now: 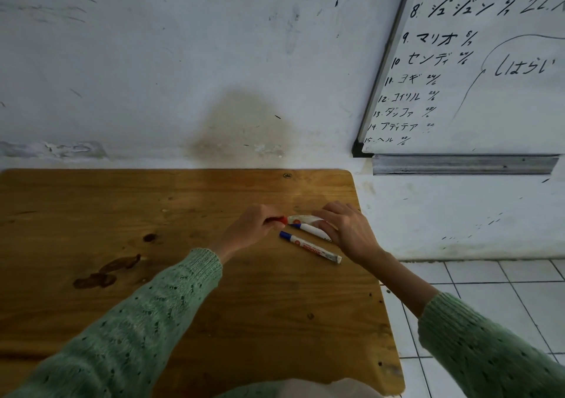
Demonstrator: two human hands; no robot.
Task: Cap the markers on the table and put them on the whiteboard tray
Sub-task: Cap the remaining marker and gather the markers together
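Head view. I count 3 markers on the wooden table (153,275), grouped near its far right corner. The red marker (301,219) lies farthest from me, long axis roughly left-right, cap end pointing left. My left hand (253,226) has its fingers pinched on the red cap (279,221) at that end; my right hand (345,229) is curled over the barrel's other end, fingers bent down onto it. I cannot tell whether the cap is fully seated.

Just beside it, the second marker (310,230) has a blue tip end pointing up-left, and its long axis runs diagonally down-right under my right fingers. The third marker (308,247), blue cap fitted, lies free on the table nearest me, parallel to the second, cap up-left, tail down-right close to my right wrist.

Both forearms wear green knit sleeves (146,321).

Surface: varnished wood with dark stains at left. Room: scuffed white wall (183,61) with a brownish patch behind the table; whiteboard (489,91) at upper right, covered in black handwriting; metal whiteboard tray (461,165) under it, well apart from the markers; white tiled floor (489,290) at right.
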